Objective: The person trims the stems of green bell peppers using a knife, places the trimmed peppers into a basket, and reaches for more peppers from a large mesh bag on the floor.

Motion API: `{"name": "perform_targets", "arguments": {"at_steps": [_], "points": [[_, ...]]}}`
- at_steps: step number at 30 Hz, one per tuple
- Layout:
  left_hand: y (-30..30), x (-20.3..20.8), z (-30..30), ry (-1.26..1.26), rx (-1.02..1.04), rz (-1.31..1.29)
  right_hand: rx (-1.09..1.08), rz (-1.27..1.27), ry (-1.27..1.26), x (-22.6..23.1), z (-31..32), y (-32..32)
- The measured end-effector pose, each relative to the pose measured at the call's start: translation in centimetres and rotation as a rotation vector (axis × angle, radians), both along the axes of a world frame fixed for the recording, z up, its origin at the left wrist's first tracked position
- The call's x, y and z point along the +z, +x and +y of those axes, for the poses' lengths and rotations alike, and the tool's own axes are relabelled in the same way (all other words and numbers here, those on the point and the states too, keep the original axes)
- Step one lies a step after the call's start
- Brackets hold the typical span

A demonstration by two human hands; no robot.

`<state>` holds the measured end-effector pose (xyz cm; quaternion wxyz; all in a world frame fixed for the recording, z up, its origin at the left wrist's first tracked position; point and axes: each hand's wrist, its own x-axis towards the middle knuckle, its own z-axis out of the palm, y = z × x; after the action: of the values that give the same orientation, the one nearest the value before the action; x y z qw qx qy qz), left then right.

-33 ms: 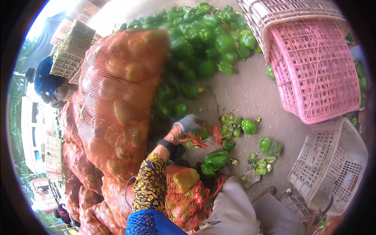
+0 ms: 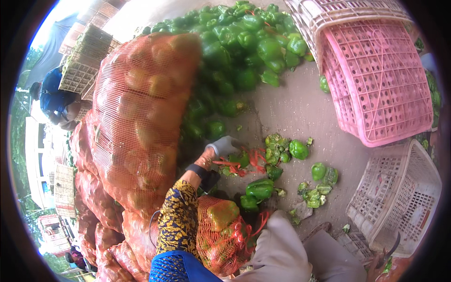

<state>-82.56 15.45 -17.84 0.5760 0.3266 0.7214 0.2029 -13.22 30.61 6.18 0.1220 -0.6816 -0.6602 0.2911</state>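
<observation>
Item one, the grip: I see my left hand [image 2: 221,146], in a grey glove, reaching out past a patterned yellow-and-black sleeve [image 2: 178,218] toward the red mesh strands [image 2: 244,162] lying on the ground; the fingers curl downward, but I cannot tell whether they are pressed onto anything. My right hand does not show. Item two, containers: just at 6 o'clock of the glove, against my lap, a small red net bag [image 2: 221,230] holds green and yellowish peppers, its mouth loose. At 9 o'clock a large filled net sack [image 2: 141,117], orange-red, stands tall and bulging; more filled sacks [image 2: 98,211] are stacked beneath it toward 7 o'clock. At 2 o'clock a pink plastic crate [image 2: 380,84] lies tipped on its side, showing its perforated base, with a paler crate [image 2: 329,14] behind it. At 4 o'clock a white lattice basket [image 2: 404,202] sits upright; its contents are not visible. Item three, loose stock: a single green pepper [image 2: 260,188] lies near the glove at 5 o'clock, scattered peppers and trimmings [image 2: 314,188] at 4 o'clock, and a big pepper heap [image 2: 239,42] at 12 o'clock. Item four, surface and surroundings: bare grey concrete floor [image 2: 291,113]; woven crates [image 2: 84,61] at 10 o'clock, beside another person in blue [image 2: 54,101], bent over.
</observation>
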Motion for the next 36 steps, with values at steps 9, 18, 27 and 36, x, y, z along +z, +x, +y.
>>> {"name": "perform_targets", "arguments": {"at_steps": [9,18,27,36], "points": [[-5.1,4.6,2.6,0.194,0.081,0.753,0.0,-0.201,0.143,-2.5,0.1,7.0],[-7.2,-8.2,3.3,0.139,0.337,0.759,-0.064,0.003,0.015,-2.4,1.3,11.7],[9.4,-9.6,3.0,0.473,0.354,0.043,-0.028,-0.181,0.302,-4.3,0.7,6.8],[-1.6,1.2,1.3,0.141,0.366,1.219,-0.272,0.071,0.006,-1.5,-0.6,-0.9]]}}
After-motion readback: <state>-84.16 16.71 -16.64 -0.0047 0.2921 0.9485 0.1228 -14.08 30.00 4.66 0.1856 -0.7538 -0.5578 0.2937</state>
